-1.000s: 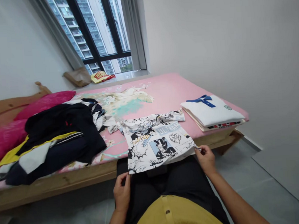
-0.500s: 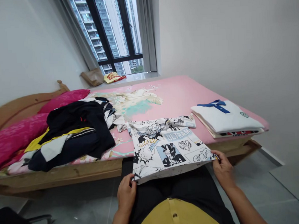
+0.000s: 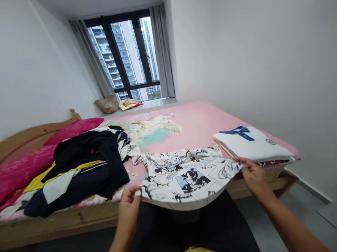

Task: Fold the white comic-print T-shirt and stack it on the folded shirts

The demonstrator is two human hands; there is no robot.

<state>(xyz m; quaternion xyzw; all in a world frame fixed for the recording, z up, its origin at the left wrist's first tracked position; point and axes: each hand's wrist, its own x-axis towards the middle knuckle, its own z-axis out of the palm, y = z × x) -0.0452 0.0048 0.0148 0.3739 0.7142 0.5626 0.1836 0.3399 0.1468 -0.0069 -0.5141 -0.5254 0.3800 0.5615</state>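
A white T-shirt [image 3: 194, 179] with black-and-blue comic print stretches between my hands, its far part lying on the bed's near edge. My left hand [image 3: 129, 204] pinches the hem's left corner. At the right corner, my right hand [image 3: 253, 176] grips the hem between thumb and fingers. The hem is raised over my lap and sags in the middle. Close beyond my right hand lies a stack of folded clothes [image 3: 257, 145], topped by a white shirt with a blue collar.
A heap of dark clothes [image 3: 91, 165] lies on the bed's left, against pink pillows [image 3: 25, 165]. The pink bedsheet [image 3: 196, 120] extends toward the window. A brown paper bag [image 3: 108, 104] and a yellow-and-red packet [image 3: 129, 104] rest on the sill.
Both hands have lifted the T-shirt's hem, the left one also moving outward. The hem now bows in the middle. My view has tilted upward.
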